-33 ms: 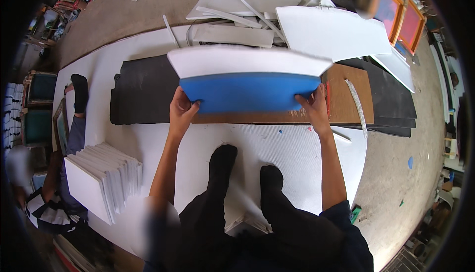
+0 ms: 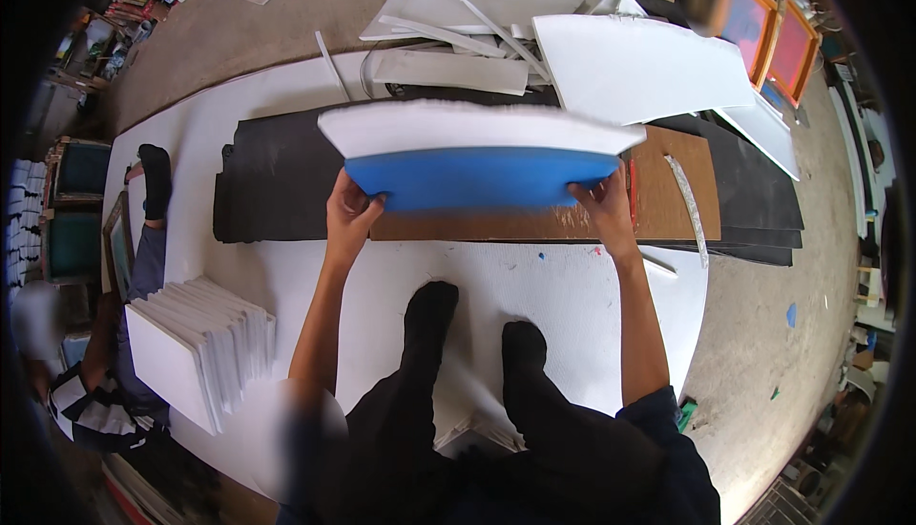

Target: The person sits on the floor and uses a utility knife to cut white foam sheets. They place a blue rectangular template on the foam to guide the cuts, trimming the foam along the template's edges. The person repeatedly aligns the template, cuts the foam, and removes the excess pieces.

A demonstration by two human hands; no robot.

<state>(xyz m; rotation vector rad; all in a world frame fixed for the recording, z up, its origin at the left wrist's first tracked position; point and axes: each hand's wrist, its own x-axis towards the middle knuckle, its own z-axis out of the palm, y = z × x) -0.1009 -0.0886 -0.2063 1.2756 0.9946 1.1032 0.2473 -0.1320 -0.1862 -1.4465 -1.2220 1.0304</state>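
Note:
A wide sheet (image 2: 482, 179), blue on the near band and white on the far band, is held up in front of me, its far edge uneven. My left hand (image 2: 351, 208) pinches its near left corner, thumb on the blue face. At the near right corner my right hand (image 2: 607, 204) grips it in the same way. Beneath the sheet lies a brown board (image 2: 682, 167) on top of black sheets (image 2: 277, 177), partly covered from view. A slim red object (image 2: 632, 181) lies on the board beside my right hand, and a pale curved strip (image 2: 689, 208) crosses its right end.
A stack of white sheets (image 2: 196, 348) stands at the left, near another person's leg (image 2: 145, 262). White offcuts (image 2: 453, 69) and a large white sheet (image 2: 634, 67) lie at the far side. Framed screens (image 2: 763, 24) stand at the far right. My feet (image 2: 431, 310) rest on the white sheet.
The far edge of the held sheet has dipped slightly toward me and its blue band looks a little narrower. Both hands keep their grip in nearly the same place.

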